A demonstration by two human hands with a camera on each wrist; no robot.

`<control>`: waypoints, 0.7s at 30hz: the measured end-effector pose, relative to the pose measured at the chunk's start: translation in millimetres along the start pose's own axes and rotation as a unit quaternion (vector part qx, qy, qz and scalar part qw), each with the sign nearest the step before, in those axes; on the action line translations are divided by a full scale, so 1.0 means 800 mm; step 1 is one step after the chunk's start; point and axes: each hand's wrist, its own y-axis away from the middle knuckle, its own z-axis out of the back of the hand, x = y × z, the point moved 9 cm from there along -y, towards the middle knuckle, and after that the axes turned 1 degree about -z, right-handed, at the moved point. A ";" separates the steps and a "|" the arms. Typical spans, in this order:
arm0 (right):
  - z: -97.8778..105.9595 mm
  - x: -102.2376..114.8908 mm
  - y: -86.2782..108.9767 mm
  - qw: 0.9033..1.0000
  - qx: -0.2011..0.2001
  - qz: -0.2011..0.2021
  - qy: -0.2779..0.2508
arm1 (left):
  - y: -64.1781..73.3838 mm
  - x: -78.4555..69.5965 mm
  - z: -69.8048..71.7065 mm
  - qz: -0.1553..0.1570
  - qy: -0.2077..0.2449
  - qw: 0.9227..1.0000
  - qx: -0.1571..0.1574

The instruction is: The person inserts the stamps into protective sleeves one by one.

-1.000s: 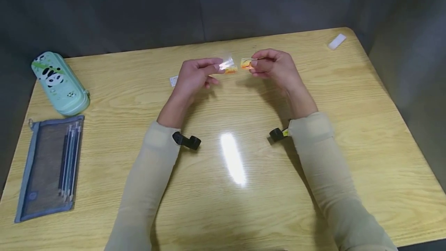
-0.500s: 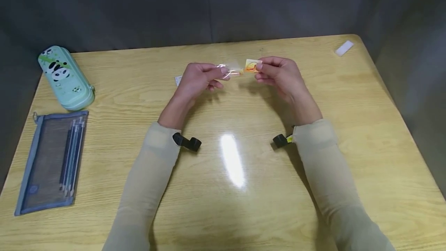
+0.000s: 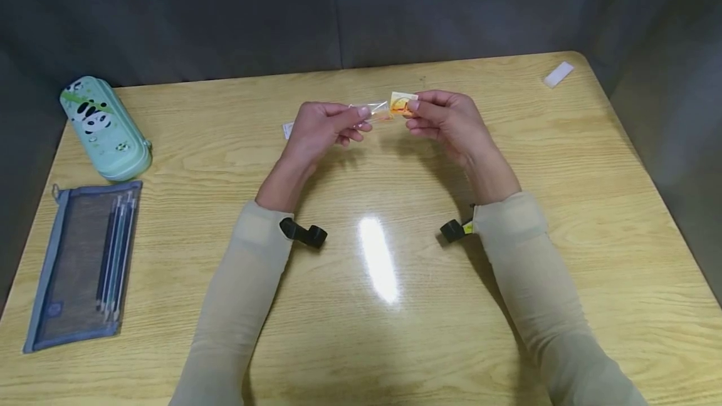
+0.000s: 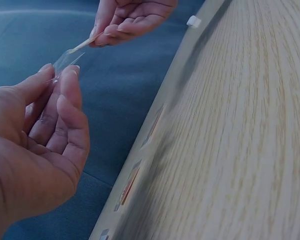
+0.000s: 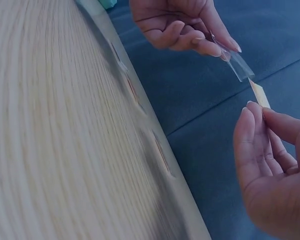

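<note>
In the head view my left hand (image 3: pixel 324 127) pinches a clear plastic sleeve (image 3: pixel 376 107) between thumb and fingers. My right hand (image 3: pixel 448 121) pinches a small yellow-orange printed card (image 3: pixel 402 104), its tip close to the sleeve's free end. Seen from the left wrist, the sleeve (image 4: pixel 64 62) stands out from the left fingertips toward the card's edge (image 4: pixel 82 45). The right wrist view has the card (image 5: pixel 260 94) end-on, right at the mouth of the sleeve (image 5: pixel 239 66). Both hands are above the far part of the table.
A white rectangular block (image 3: pixel 558 74) lies at the back right corner. At left are a mint panda pencil case (image 3: pixel 106 129) and a blue mesh pouch (image 3: pixel 81 268) with several pencils. A small white label (image 3: pixel 287 130) lies beside the left hand. Flat orange-marked pieces (image 4: pixel 130 186) lie along the table edge.
Both hands shift slightly right, then the right hand comes back left a little, bringing the card nearer the sleeve. The sleeve has turned from upright to pointing at the card.
</note>
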 end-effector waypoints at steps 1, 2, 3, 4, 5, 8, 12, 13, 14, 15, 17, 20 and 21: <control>-0.001 0.001 0.001 1.000 0.000 0.002 0.000 | 0.000 0.000 0.000 0.001 0.004 1.000 0.000; -0.002 0.001 0.001 1.000 0.001 0.004 -0.002 | 0.000 0.000 -0.001 0.002 0.009 1.000 0.000; -0.003 0.002 0.001 1.000 0.001 0.007 -0.004 | 0.000 0.000 -0.001 0.003 0.012 1.000 -0.001; -0.003 0.003 0.001 1.000 -0.001 0.010 -0.006 | 0.000 0.000 -0.001 0.004 0.017 1.000 -0.001; -0.003 0.004 0.002 1.000 -0.002 0.014 -0.009 | 0.000 0.000 -0.001 0.005 0.022 1.000 -0.002; -0.002 0.007 0.002 1.000 -0.009 0.026 -0.014 | 0.000 0.000 0.000 0.007 0.037 0.999 -0.004; -0.005 0.008 0.002 0.999 -0.003 0.032 -0.002 | 0.000 -0.001 -0.001 0.005 0.048 0.999 -0.005; -0.007 0.008 0.002 1.000 0.001 0.031 0.001 | 0.000 -0.001 -0.001 0.003 0.049 0.999 -0.005; -0.008 0.008 0.003 1.000 0.005 0.030 0.004 | 0.000 -0.001 -0.001 0.002 0.051 0.999 -0.005; -0.010 0.007 0.003 1.000 0.008 0.029 0.007 | 0.000 -0.001 -0.001 0.001 0.054 0.999 -0.007; -0.011 0.007 0.004 0.999 0.010 0.028 0.014 | 0.000 0.000 0.000 0.000 0.059 0.998 -0.011; -0.012 0.006 0.005 0.999 0.013 0.028 0.026 | -0.001 0.001 0.001 -0.003 0.060 0.998 -0.012; -0.013 0.006 0.005 0.999 0.014 0.029 0.030 | -0.001 0.001 0.001 -0.003 0.060 0.998 -0.012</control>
